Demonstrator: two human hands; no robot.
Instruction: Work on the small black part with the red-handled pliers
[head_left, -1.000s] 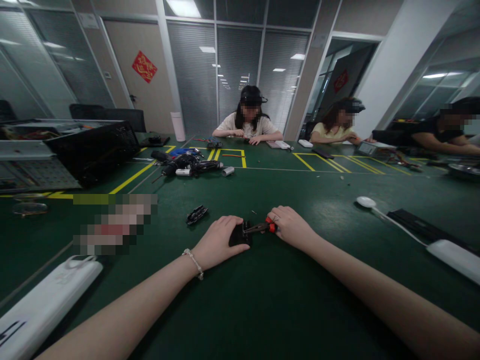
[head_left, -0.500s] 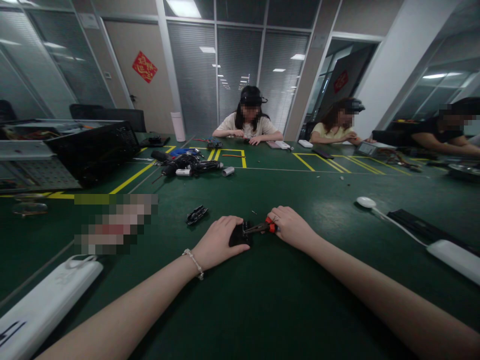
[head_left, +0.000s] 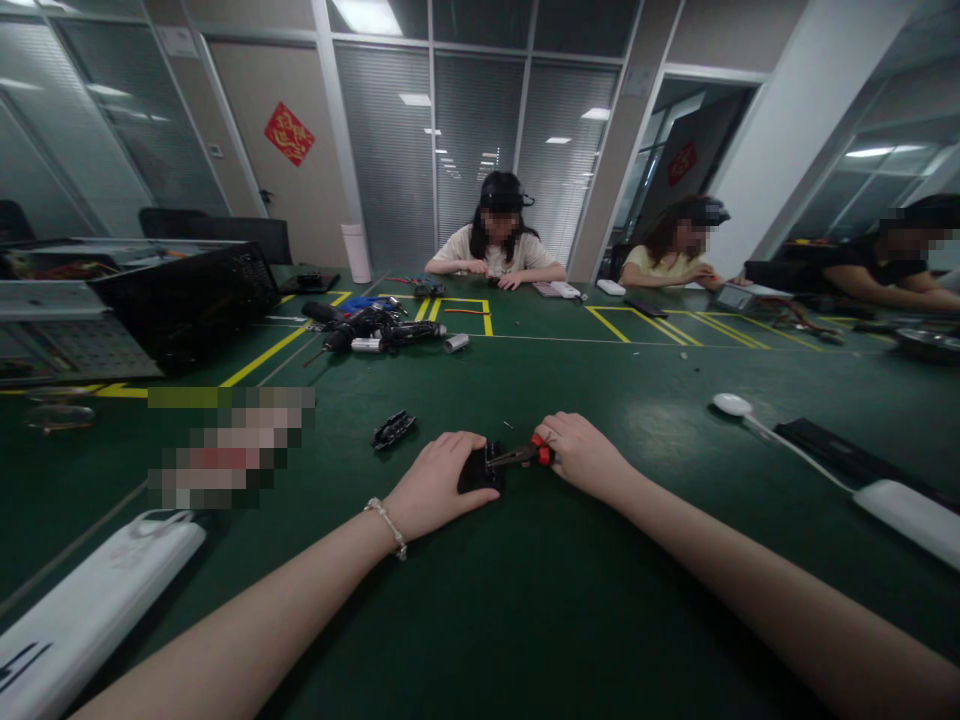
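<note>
My left hand (head_left: 439, 480) grips a small black plastic part (head_left: 477, 472) against the green tabletop, thumb on the near side and fingers on the far side. My right hand (head_left: 583, 452) is closed round the red-and-black handles of a pair of pliers (head_left: 517, 456). The long-nosed jaws point left and touch the right edge of the black part; whether they pinch anything there is too small to tell. Beyond my left hand lies another dark, open-looking piece (head_left: 394, 429). A tiny metallic bit (head_left: 508, 425) rests just past the pliers.
A black computer case (head_left: 187, 310) stands at the left. Black cabled tools (head_left: 367, 325) and silver cylinders (head_left: 456, 343) lie farther back. White power banks (head_left: 97, 600) flank my arms, the right one cabled to a white rounded device (head_left: 732, 404). Several people sit across the table (head_left: 525, 380).
</note>
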